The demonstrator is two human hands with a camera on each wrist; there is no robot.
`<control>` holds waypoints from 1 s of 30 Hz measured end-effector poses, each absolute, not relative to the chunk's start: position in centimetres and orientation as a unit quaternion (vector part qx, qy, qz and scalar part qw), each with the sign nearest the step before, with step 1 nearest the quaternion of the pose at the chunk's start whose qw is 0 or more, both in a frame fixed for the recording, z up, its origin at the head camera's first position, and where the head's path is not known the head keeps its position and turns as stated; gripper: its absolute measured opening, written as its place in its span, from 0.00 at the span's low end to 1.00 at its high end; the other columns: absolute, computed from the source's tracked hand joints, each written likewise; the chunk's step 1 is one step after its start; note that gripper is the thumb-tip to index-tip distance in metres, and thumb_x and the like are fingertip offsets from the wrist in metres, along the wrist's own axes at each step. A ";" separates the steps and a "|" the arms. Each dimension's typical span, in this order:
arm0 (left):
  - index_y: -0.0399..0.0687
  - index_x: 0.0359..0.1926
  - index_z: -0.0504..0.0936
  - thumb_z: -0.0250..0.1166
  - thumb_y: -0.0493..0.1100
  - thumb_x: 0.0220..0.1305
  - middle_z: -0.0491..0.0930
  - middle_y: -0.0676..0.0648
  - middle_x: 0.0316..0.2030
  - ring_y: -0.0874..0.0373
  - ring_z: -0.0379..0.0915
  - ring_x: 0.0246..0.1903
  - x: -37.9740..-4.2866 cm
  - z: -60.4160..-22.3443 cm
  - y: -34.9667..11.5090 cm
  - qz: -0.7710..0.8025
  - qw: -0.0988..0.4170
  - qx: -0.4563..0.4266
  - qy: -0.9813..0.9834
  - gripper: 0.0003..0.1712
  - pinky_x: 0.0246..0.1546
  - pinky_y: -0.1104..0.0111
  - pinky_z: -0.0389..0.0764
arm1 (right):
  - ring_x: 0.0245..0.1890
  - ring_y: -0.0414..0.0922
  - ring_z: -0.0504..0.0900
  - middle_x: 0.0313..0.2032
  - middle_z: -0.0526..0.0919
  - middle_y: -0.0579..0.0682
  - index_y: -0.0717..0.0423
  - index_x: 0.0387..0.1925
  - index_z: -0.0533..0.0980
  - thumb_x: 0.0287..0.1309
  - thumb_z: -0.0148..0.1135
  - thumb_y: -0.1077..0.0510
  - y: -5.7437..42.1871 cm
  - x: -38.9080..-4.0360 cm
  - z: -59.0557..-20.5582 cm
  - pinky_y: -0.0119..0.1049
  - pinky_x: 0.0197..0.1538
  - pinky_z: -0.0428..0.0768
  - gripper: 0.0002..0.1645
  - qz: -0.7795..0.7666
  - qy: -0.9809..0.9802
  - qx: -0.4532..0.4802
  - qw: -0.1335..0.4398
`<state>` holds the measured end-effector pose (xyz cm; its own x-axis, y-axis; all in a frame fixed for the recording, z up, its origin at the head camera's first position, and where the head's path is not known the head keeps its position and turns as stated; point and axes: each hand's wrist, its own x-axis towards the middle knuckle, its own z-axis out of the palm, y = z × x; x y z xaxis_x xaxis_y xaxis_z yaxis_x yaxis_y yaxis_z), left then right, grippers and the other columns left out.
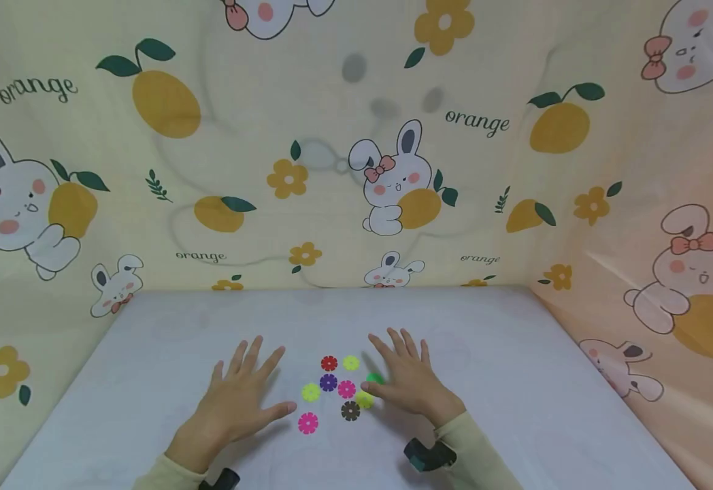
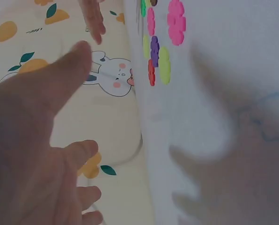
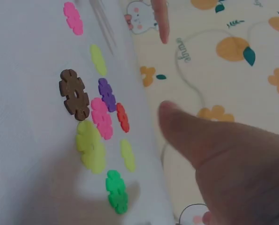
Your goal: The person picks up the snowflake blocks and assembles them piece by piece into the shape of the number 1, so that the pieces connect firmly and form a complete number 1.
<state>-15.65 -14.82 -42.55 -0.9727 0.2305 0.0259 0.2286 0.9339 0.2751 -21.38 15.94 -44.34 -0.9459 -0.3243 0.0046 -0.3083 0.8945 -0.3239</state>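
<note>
Several flat, notched, flower-shaped plastic discs lie loose on the white table, between the two hands. A red disc (image 1: pixel 328 363), a purple disc (image 1: pixel 328 382) and a pink disc (image 1: pixel 347 389) are near the middle. Closest to the front are another pink disc (image 1: pixel 308 423) and a brown disc (image 3: pixel 74 95). A green disc (image 3: pixel 116 191) is partly hidden by the right hand in the head view. My left hand (image 1: pixel 234 401) hovers left of the discs, fingers spread, holding nothing. On the other side my right hand (image 1: pixel 411 378) hovers with spread fingers, also holding nothing.
The white tabletop (image 1: pixel 179 327) reaches back to a cloth (image 1: pixel 240 150) printed with rabbits and oranges, which also hangs at both sides. Each wrist carries a dark strap-on device, such as the right one (image 1: pixel 430 454).
</note>
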 end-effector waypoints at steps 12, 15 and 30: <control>0.53 0.66 0.77 0.72 0.58 0.60 0.73 0.39 0.66 0.40 0.70 0.65 -16.5 -43.5 -13.6 0.184 0.002 0.146 0.972 0.35 0.60 0.41 0.75 | 0.70 0.60 0.67 0.67 0.73 0.60 0.47 0.68 0.73 0.56 0.74 0.45 16.3 -22.6 -45.5 0.66 0.69 0.65 0.39 -0.208 0.959 -0.190 0.025; 0.51 0.61 0.81 0.74 0.53 0.59 0.78 0.42 0.57 0.46 0.75 0.57 -16.6 -43.9 -13.2 0.231 0.024 0.169 0.958 0.29 0.58 0.46 0.78 | 0.65 0.59 0.72 0.62 0.78 0.59 0.49 0.64 0.76 0.56 0.75 0.50 16.4 -22.9 -45.8 0.64 0.66 0.70 0.35 -0.222 0.954 -0.198 0.028; 0.48 0.44 0.88 0.77 0.39 0.51 0.79 0.55 0.36 0.59 0.76 0.40 -15.9 -45.7 -11.3 0.262 0.062 0.242 0.932 0.16 0.48 0.60 0.82 | 0.56 0.54 0.76 0.51 0.83 0.54 0.50 0.46 0.86 0.52 0.76 0.60 16.4 -23.0 -46.8 0.56 0.61 0.75 0.17 -0.247 0.950 -0.182 0.052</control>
<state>-15.86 -11.26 -45.71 -0.8752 0.4836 0.0113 0.4189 0.7461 0.5176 -23.05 16.36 -46.82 -0.9280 -0.3724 -0.0082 -0.3213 0.8115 -0.4880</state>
